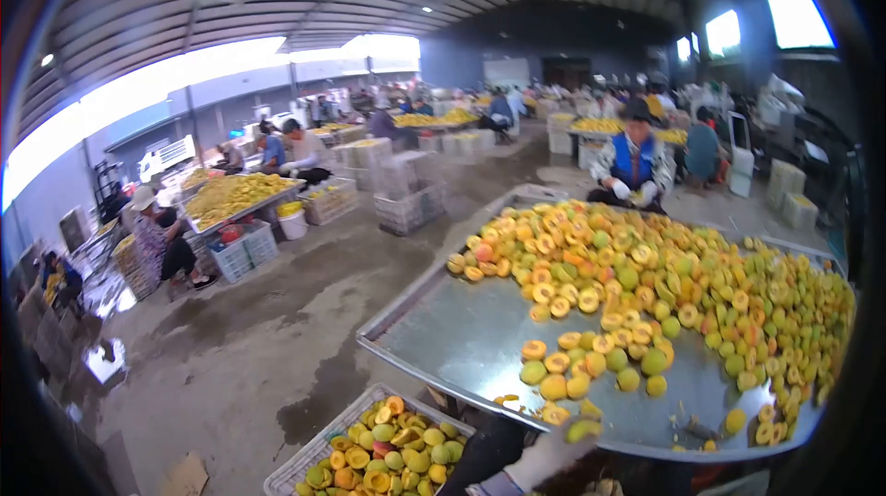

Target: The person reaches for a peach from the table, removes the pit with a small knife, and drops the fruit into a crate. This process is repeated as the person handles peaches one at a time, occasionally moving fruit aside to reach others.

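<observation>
My left hand [543, 459], in a pale glove, is at the near edge of a metal-topped table [452, 325]. Its fingers are closed on a greenish-yellow peach piece [581, 430]. Just beyond it, cut peach halves [556, 385] lie on the metal, some with the hollow side up. A large heap of peach halves [637, 265] covers the far and right parts of the table. A small dark object [699, 428], perhaps a tool, rests near the front edge among scraps. My right hand does not show.
Below the table's left corner stands a plastic crate [305, 464] filled with peach halves. Across the table sits a co-worker in a blue vest [633, 164], wearing white gloves. More fruit-laden tables [235, 201], stacked crates [411, 210] and seated people occupy the hall. Wet patches mark the concrete floor [231, 348].
</observation>
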Tool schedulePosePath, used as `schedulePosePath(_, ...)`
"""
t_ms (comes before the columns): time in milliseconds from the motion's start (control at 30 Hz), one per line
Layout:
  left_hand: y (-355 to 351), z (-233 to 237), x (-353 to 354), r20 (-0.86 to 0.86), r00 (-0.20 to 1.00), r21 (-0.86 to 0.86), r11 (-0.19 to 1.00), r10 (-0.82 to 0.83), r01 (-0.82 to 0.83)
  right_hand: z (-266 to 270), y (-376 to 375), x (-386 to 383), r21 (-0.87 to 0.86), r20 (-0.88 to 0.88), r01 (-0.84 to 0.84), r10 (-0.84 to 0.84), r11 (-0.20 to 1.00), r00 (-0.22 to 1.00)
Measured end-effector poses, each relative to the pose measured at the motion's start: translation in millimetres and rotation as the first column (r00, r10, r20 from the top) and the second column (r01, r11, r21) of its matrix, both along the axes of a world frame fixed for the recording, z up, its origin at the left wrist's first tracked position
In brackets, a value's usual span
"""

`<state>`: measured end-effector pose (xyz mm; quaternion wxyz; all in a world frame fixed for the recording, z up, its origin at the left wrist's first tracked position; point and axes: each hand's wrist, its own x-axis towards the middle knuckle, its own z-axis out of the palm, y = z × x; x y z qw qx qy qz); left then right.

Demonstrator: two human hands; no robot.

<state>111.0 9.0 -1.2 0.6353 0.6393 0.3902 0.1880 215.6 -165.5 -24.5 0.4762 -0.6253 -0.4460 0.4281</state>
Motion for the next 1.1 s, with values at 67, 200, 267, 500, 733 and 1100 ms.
schedulePosePath(67, -2, -32, -6, 0.512, 0.842, -0.347, 0.938, 0.168, 0.024, 29, -1, -9, -0.009, -0.3, 0.081, -0.08, 0.997, 0.951)
schedulePosePath(200, -20, -2, -22, 0.605, 0.756, -0.463, 0.883, 0.251, 0.078, 46, -7, -5, 0.023, -0.561, 0.034, -0.015, 0.999, 0.828)
schedulePosePath(267, -24, 0, -24, 0.548, 0.773, -0.577, 0.814, 0.321, 0.071, 60, -4, -9, -0.13, -0.473, 0.004, -0.066, 0.992, 0.879)
schedulePosePath(500, -42, 6, -27, 0.594, 0.762, -0.522, 0.845, 0.259, 0.119, 76, 5, -4, -0.301, 0.02, -0.128, 0.14, 0.945, 0.99)
schedulePosePath(733, -60, 19, -26, 0.585, 0.795, -0.39, 0.915, 0.16, 0.103, 81, 11, -5, -0.454, 0.194, -0.096, 0.203, 0.886, 0.96)
schedulePosePath(1100, -66, 40, -20, 0.416, 0.906, 0.181, 0.984, -0.071, -0.006, 58, -2, -10, -0.082, 0.057, -0.097, 0.101, 0.992, 0.993)
